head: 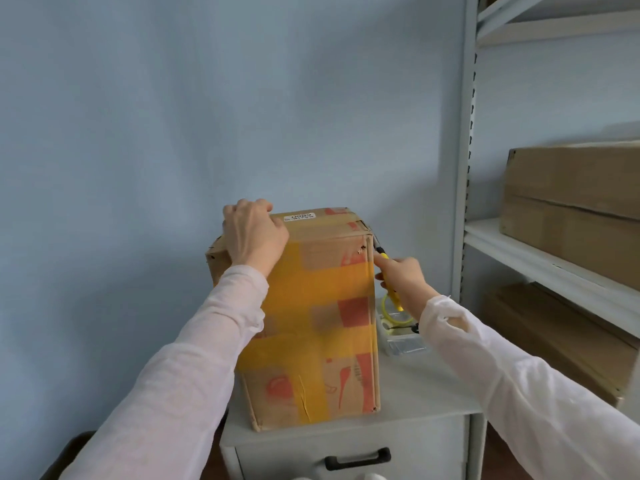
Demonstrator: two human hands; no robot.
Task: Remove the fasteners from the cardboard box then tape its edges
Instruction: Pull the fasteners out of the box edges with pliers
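A tall cardboard box (311, 317) with yellow tape bands and red print stands upright on a grey cabinet (415, 393). My left hand (252, 233) grips the box's top left edge, fingers curled over the far side. My right hand (403, 278) holds a yellow-handled tool (393, 296) whose dark tip touches the box's upper right corner edge. A roll of tape (398, 315) lies in a clear tray (405, 342) just right of the box, partly hidden by my right hand.
A metal shelf unit (554, 261) stands at the right with large cardboard boxes (575, 188) on its shelves. The cabinet has a drawer with a black handle (358, 459). A pale blue wall is behind.
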